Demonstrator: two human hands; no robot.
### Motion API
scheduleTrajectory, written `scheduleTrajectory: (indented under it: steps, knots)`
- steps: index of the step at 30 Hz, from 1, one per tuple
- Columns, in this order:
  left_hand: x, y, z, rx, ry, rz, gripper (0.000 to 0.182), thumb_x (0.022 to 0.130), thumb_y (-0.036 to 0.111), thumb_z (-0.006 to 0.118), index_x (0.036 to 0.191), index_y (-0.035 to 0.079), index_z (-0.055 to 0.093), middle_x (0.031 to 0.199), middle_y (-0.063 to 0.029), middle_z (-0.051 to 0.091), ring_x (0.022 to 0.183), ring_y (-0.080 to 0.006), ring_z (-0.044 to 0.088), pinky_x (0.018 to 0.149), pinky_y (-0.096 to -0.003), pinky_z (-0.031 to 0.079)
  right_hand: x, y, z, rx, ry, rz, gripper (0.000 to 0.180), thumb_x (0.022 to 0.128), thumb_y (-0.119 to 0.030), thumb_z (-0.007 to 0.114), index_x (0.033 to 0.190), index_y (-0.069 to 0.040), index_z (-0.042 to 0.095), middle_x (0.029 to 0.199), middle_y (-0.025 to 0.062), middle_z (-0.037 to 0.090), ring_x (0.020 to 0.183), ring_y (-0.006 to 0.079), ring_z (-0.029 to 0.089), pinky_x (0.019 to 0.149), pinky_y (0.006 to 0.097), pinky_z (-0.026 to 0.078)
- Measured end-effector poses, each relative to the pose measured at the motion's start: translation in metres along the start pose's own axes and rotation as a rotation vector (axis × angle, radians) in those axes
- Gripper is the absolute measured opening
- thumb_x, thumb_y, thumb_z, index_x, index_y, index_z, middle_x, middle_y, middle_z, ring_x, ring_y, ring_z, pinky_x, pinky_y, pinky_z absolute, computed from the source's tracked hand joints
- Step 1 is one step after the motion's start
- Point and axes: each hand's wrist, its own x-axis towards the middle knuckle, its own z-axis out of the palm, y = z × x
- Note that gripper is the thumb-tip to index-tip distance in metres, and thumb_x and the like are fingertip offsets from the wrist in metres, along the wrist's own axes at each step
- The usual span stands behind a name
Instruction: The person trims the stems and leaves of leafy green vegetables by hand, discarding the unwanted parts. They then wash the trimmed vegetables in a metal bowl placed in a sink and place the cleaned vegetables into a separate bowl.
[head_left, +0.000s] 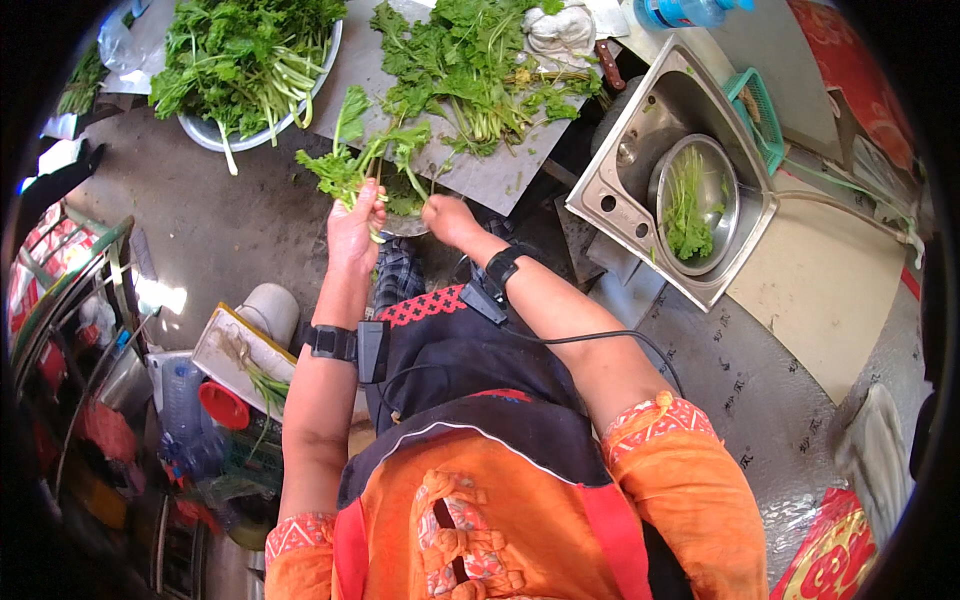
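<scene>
My left hand (356, 221) is closed around the stems of some leafy greens (330, 171), whose leaves stick out above and to the left of the fist. My right hand (450, 219), beside it, pinches a green stalk (415, 184) that leads up to a leaf. Below the hands, partly hidden, is a metal container (409, 225) with green bits in it. Beyond the hands a heap of leafy greens (472, 67) lies on a grey tabletop (495, 180). To the left a large metal basin (202, 135) is piled high with greens (240, 60).
A steel sink (675, 67) at right holds a metal bowl (658, 217) with greens. A knife (609, 64) with a wooden handle and a white cloth (561, 34) lie at the table's right side. A green basket (772, 142) stands behind the sink. A white box (225, 337) with spring onions is at lower left.
</scene>
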Motion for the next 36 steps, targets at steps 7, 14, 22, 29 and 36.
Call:
scheduleTrajectory:
  steps: [7, 14, 22, 29, 36]
  knots:
    - [0.013, 0.011, -0.006, -0.264, -0.225, 0.046, 0.021, 0.087, 0.011, 0.048, 0.108, 0.008, 0.047, 0.084, -0.0014, 0.053, 0.079, -0.0137, 0.053, 0.070, -0.0271, 0.046, 0.040, 0.050, -0.069, -0.107, 0.427, 0.173, 0.022, 0.078, -0.025, 0.046, 0.081, -0.008, 0.059, 0.086, 0.0158, 0.060, 0.080, 0.0340, 0.057, 0.069, 0.0439, 0.044]
    - [0.032, -0.024, -0.013, -0.403, -0.233, -0.114, 0.011, 0.087, 0.011, 0.045, 0.098, 0.007, 0.046, 0.085, -0.0038, 0.050, 0.072, -0.0132, 0.050, 0.064, -0.0256, 0.046, 0.092, 0.081, -0.102, -0.250, 0.699, 0.099, 0.025, 0.074, -0.021, 0.059, 0.097, -0.010, 0.059, 0.094, 0.0120, 0.058, 0.085, 0.0293, 0.056, 0.072, 0.0369, 0.045]
    - [0.034, -0.032, 0.009, -0.298, -0.151, -0.218, 0.013, 0.087, 0.011, 0.048, 0.098, 0.006, 0.043, 0.079, -0.0020, 0.048, 0.048, -0.0055, 0.033, 0.041, -0.0196, 0.028, 0.049, 0.028, -0.094, 0.660, 0.329, 0.020, 0.022, 0.088, -0.018, 0.048, 0.089, -0.003, 0.064, 0.067, -0.0039, 0.056, 0.053, 0.0040, 0.043, 0.051, 0.0183, 0.037]
    - [0.029, -0.028, 0.043, 0.521, -0.222, -0.203, 0.017, 0.079, 0.022, 0.064, 0.080, 0.012, 0.050, 0.056, 0.0083, 0.038, 0.043, -0.0022, 0.030, 0.038, -0.0183, 0.022, 0.017, -0.010, -0.078, 0.873, 0.043, 0.058, 0.022, 0.088, -0.020, 0.050, 0.092, -0.002, 0.062, 0.065, -0.0007, 0.057, 0.054, 0.0049, 0.050, 0.050, 0.0184, 0.041]
    - [0.029, -0.032, 0.030, 0.251, -0.131, -0.198, 0.010, 0.082, 0.013, 0.060, 0.081, 0.012, 0.050, 0.059, 0.0085, 0.040, 0.045, -0.0015, 0.029, 0.039, -0.0176, 0.022, 0.014, 0.008, -0.064, 1.056, 0.262, 0.242, 0.024, 0.089, -0.024, 0.047, 0.087, -0.002, 0.058, 0.071, 0.0021, 0.056, 0.054, 0.0084, 0.053, 0.048, 0.0205, 0.043]
